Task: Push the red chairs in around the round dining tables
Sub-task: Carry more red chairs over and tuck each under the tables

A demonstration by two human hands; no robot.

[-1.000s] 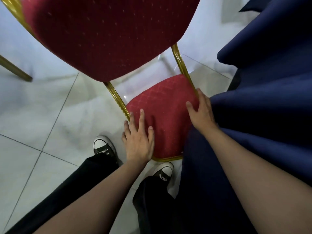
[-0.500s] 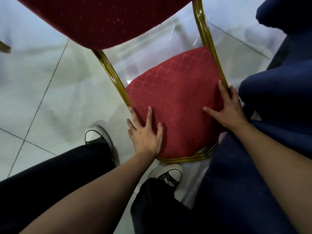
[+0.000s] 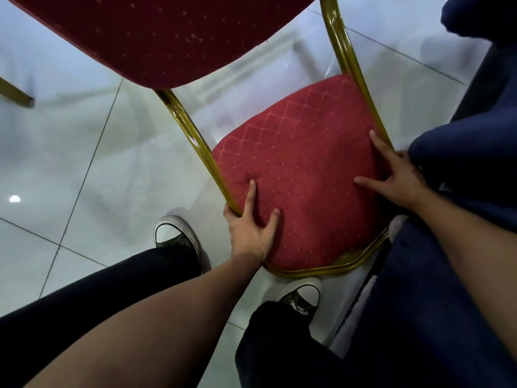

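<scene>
Nearest to me are the person's two black-trousered legs and black-and-white sneakers [image 3: 179,236] planted on the pale tiled floor [image 3: 92,163], right up against the front of a red chair [image 3: 302,177]. The left hand [image 3: 249,231] takes hold of the seat's left front corner: thumb and forefinger lie on the cushion while the other fingers curl down over the gold frame [image 3: 195,141] at the edge. The right hand [image 3: 391,175] rests on the seat's right side with its fingers spread flat on the fabric, pressing rather than clutching. The chair stands on the floor just beside the dark blue tablecloth [image 3: 461,247] hanging on the right, with the cloth touching that right wrist. Beyond the seat rise the padded red backrest [image 3: 156,37] and its two gold uprights. The cushion looks soft and yielding, so it gives poor purchase; the metal tube is stiff and smooth, probably the better place to hold. Such a banquet chair should be fairly light and likely slides easily on glossy tile.
</scene>
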